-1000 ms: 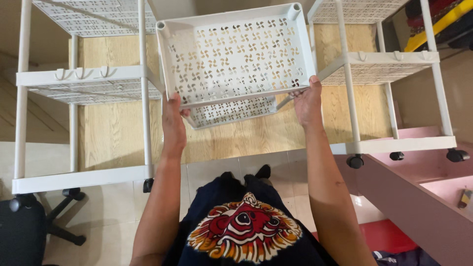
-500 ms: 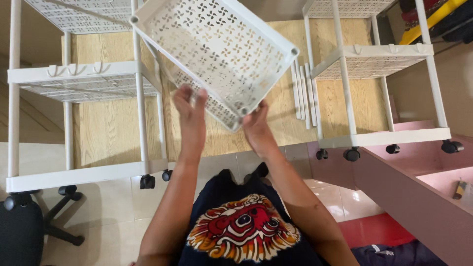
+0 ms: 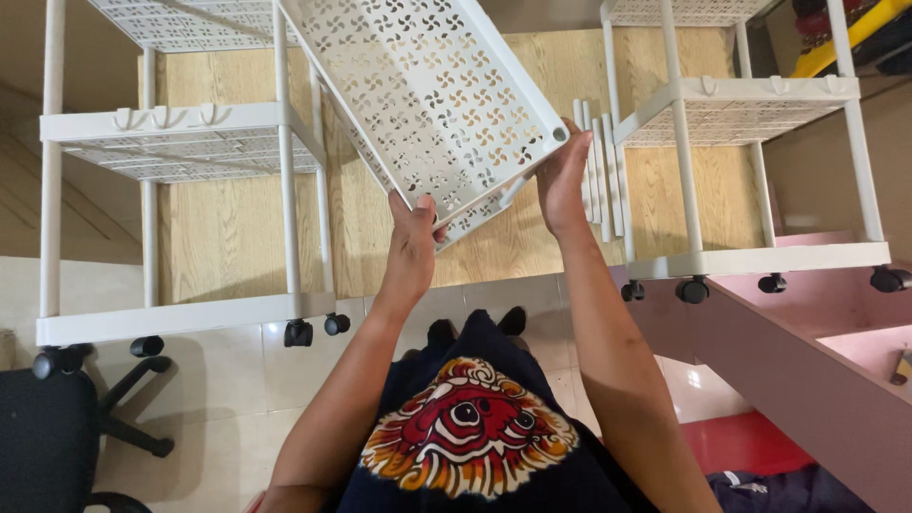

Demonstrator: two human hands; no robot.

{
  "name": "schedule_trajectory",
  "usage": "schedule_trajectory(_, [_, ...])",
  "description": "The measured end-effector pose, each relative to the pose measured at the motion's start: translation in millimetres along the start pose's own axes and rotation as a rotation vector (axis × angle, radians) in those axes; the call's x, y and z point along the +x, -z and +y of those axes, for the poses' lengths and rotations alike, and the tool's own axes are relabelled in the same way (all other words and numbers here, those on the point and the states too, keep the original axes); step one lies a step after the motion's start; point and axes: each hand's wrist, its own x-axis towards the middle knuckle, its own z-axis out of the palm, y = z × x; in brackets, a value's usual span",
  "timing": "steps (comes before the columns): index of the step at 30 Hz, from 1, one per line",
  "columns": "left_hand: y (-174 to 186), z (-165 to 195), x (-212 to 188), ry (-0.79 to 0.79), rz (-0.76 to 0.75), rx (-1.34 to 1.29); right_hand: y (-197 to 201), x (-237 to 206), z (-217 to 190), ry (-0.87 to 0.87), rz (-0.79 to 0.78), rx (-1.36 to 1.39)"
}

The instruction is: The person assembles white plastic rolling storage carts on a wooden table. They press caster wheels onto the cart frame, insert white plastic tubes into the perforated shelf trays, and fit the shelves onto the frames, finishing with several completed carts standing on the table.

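The perforated shelf tray (image 3: pixel 427 95) gripped by the left hand (image 3: pixel 410 249) and right hand (image 3: pixel 562 182) looks like white matt plastic, smooth between its pinwheel cut-outs. The wheeled racks left (image 3: pixel 171 142) and right (image 3: pixel 750 104) of the hands share that finish (castors black, slightly glossy). Beyond the hands, pale wood-grain flooring (image 3: pixel 228 228); below them, glossy tiles (image 3: pixel 237 370).

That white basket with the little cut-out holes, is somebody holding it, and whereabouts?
Yes. Both hands hold the white perforated basket tray, tilted: the left hand takes its near lower edge, and the right hand its near corner.
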Motion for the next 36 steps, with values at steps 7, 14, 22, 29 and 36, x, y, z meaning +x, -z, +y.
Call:
schedule_trajectory(7, [3, 4, 1, 0.025, -0.033, -0.014, 5, 6, -1, -0.097, 0.011, -0.109])
schedule_trajectory(14, [5, 2, 2, 0.027, -0.019, -0.018, 4, 7, -4, -0.173, 0.013, -0.078])
schedule_trajectory(22, [13, -2, 4, -0.002, -0.019, -0.019, 11, 0, 6, -0.158, -0.06, 0.024])
schedule_trajectory(29, [11, -2, 8, -0.044, 0.006, -0.023, 10, 3, 13, -0.149, -0.015, 0.092])
schedule_trajectory(36, [22, -9, 23, -0.06, -0.03, -0.118, 1, -1, 0, -0.115, -0.096, 0.04])
